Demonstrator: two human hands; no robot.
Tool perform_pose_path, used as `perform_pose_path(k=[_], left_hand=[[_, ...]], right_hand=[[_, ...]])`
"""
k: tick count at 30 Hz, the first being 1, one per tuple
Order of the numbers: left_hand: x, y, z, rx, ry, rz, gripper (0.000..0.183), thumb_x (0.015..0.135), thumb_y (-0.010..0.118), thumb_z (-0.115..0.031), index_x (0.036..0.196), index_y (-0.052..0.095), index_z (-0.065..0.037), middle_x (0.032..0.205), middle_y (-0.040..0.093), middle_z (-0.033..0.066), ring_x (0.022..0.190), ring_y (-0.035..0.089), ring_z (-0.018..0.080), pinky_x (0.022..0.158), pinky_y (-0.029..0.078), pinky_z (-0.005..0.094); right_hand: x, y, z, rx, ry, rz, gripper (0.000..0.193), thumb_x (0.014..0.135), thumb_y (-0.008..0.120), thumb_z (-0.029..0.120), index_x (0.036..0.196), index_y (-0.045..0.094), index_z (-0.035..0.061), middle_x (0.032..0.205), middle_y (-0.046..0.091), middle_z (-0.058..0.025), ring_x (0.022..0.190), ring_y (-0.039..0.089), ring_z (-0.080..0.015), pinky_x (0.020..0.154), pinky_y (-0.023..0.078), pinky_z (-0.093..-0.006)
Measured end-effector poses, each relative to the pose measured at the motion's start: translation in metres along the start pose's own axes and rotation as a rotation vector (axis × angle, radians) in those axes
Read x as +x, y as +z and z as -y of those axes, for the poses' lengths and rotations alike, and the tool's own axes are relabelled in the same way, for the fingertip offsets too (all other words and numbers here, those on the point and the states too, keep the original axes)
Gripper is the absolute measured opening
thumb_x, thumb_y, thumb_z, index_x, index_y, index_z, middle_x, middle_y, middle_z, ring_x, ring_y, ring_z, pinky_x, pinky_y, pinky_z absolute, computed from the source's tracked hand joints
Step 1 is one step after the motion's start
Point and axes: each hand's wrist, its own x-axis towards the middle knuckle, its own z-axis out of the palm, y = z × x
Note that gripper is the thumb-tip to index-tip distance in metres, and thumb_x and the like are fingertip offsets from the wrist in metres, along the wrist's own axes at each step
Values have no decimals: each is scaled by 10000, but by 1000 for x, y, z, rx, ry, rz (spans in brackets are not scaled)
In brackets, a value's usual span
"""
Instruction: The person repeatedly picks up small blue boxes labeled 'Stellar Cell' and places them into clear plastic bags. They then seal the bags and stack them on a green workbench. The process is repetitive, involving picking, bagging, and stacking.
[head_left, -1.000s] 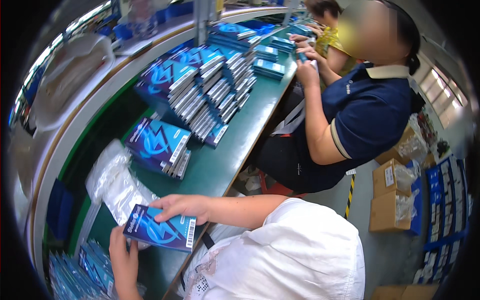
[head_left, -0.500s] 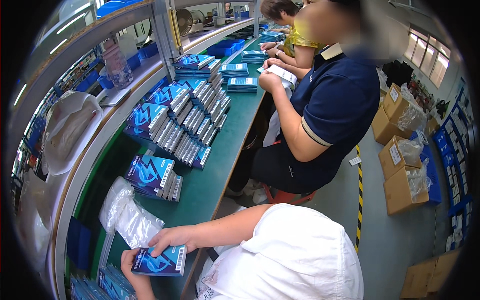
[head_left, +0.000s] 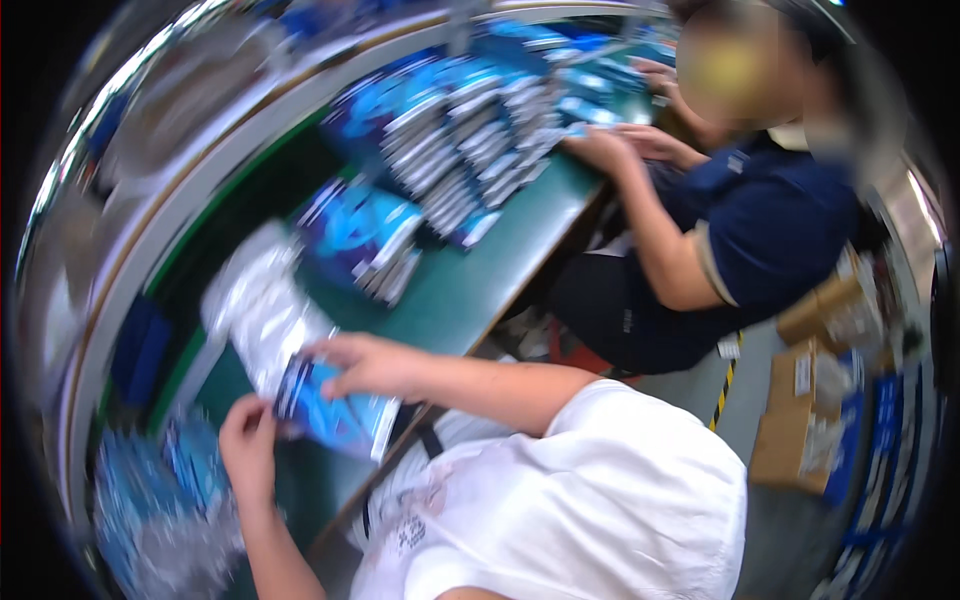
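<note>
A small flat blue box with a printed front is tilted over the near part of the green bench. My right hand grips its upper edge, thumb lying across the front. At the box's left corner, my left hand has its fingers curled in a pinch; what they hold, if anything, is blurred. Just beyond both hands lies a heap of clear plastic bags, partly behind the box. Farther up the bench stands a short stack of similar blue boxes.
Tall stacks of blue boxes fill the bench farther along. Plastic-wrapped blue boxes lie at lower left. A co-worker in a dark shirt sits at the right, hands over the bench. Cardboard cartons stand on the floor.
The view has swung, so the bench and co-worker sit elsewhere in the picture. My left hand has slipped from the box's side to its corner; the right still holds the box, now tilted.
</note>
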Motion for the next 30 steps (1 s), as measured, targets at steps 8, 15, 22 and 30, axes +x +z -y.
perform_pose_path(k=[8,15,22,30], left_hand=[[-23,31,-35,71,93,-98,302,839,583,11,1139,550,15,866,594,68,797,590,108,692,505,260],[-6,51,-33,-829,-93,-197,274,847,633,-58,1098,541,2,1017,620,76,910,597,126,816,470,276],[7,39,-37,-907,14,-324,255,892,550,-62,1132,518,17,1026,619,97,904,613,154,809,488,293],[-23,41,-44,-654,186,-20,361,923,524,-167,1205,476,54,1163,574,155,1073,572,224,925,452,365]], right_hand=[[8,13,-13,-105,-257,-362,212,810,684,90,925,523,12,867,615,-76,761,579,-100,660,479,-239],[11,22,2,-324,-28,-237,296,780,740,176,917,538,8,726,599,-22,568,533,-63,511,433,-212],[10,29,21,-78,25,13,767,756,710,23,1388,276,-3,896,618,-103,624,607,-130,512,479,-235],[35,38,62,-808,-960,-159,499,823,626,29,1289,451,-8,884,620,-112,661,570,-111,581,452,-223]])
